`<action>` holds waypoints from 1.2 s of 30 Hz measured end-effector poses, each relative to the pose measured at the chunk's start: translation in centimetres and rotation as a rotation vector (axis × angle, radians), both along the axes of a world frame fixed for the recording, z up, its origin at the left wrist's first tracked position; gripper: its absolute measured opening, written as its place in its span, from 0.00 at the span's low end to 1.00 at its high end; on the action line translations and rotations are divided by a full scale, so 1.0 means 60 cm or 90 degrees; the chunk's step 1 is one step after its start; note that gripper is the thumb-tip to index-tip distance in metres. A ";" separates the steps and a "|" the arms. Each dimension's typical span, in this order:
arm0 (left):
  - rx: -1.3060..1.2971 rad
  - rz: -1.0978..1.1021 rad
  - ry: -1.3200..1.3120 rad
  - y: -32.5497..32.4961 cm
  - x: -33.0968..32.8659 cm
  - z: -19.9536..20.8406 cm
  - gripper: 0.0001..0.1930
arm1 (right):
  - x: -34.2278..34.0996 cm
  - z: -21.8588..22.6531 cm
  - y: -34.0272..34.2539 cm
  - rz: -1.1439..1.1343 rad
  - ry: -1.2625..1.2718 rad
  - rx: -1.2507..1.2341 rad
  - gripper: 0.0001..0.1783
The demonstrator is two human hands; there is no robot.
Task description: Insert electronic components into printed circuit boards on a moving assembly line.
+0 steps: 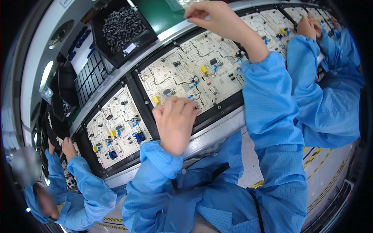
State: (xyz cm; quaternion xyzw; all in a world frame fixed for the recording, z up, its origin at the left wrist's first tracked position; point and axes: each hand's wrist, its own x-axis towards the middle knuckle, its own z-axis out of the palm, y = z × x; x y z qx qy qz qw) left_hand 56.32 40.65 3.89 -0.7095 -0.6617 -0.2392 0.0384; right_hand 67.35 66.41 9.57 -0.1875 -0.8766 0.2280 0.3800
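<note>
My left hand (175, 120) is over the near edge of a cream circuit board (163, 73) set in a black frame, its fingers bent down around small parts there. Whatever it grips is hidden beneath the fingers. Beyond the frame's far edge, my right hand (215, 17) is raised near a green surface (157, 15), with thumb and fingertips drawn together. Anything between them is too small to make out. Standing on the board are a yellow block part (204, 70), round capacitors (194, 79) and several small blue parts.
A black bin (123, 33) full of small black parts stands at the far left, beside a black grid tray (91, 77). Another framed board (116, 128) lies to the left, more to the right. Co-workers' hands (309, 26) and blue sleeves (91, 178) are on both sides.
</note>
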 end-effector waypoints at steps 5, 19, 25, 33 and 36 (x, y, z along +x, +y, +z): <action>-0.013 0.023 0.157 -0.009 0.025 -0.005 0.11 | 0.058 -0.021 0.049 0.023 -0.219 0.071 0.08; -0.122 0.187 -0.014 0.027 -0.192 0.129 0.14 | 0.092 -0.048 0.065 0.013 -0.399 -0.108 0.07; 0.045 0.278 0.069 0.084 -0.518 0.056 0.16 | 0.076 -0.048 0.052 0.019 -0.354 -0.098 0.07; 0.085 0.378 0.115 0.155 -0.578 -0.065 0.20 | 0.089 -0.056 0.046 -0.006 -0.337 -0.155 0.06; 0.091 0.377 0.112 0.148 -0.575 -0.059 0.20 | 0.082 -0.045 0.044 0.000 -0.346 -0.192 0.06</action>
